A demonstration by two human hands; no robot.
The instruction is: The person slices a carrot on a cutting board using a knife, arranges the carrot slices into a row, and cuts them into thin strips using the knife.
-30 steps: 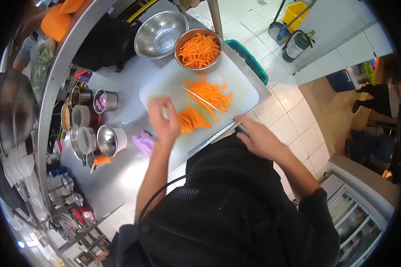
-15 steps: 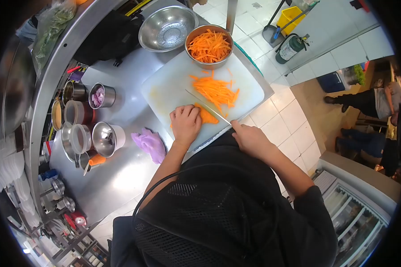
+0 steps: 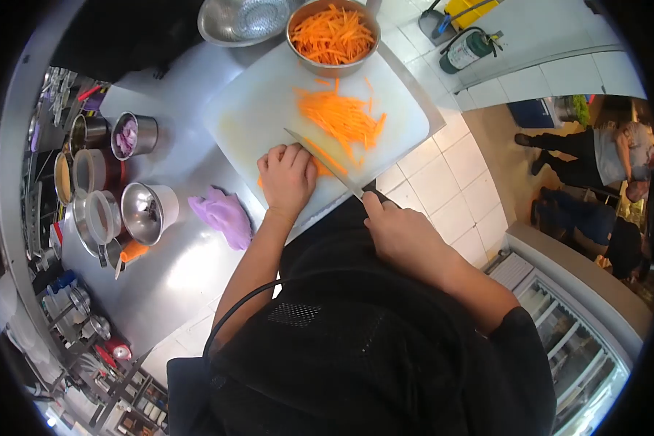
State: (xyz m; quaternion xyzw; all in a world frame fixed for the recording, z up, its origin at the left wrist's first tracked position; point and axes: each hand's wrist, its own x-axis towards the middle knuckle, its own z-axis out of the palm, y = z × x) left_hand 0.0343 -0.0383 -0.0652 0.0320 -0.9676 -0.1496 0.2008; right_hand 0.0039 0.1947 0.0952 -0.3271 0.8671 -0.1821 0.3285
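My right hand (image 3: 397, 225) is closed round the handle of a knife (image 3: 323, 161), whose blade points up and left over the white cutting board (image 3: 251, 102). Beside the blade, my left hand (image 3: 288, 178) presses with bent fingers on sliced carrot (image 3: 325, 166), which it partly covers. A loose pile of carrot strips (image 3: 341, 120) lies on the board past the knife. At the board's far edge a metal bowl (image 3: 376, 36) holds more carrot strips.
Left of the board lie a purple cloth (image 3: 223, 218), a metal bowl (image 3: 144, 213), a container of purple pieces (image 3: 135, 135) and an orange-handled tool (image 3: 134, 251). A perforated bowl (image 3: 243, 18) is at the top. Two people (image 3: 603, 156) are at the far right.
My left hand has come down from above the board onto the carrot slices. The knife has moved from the strip pile to beside my left fingers. The view has shifted.
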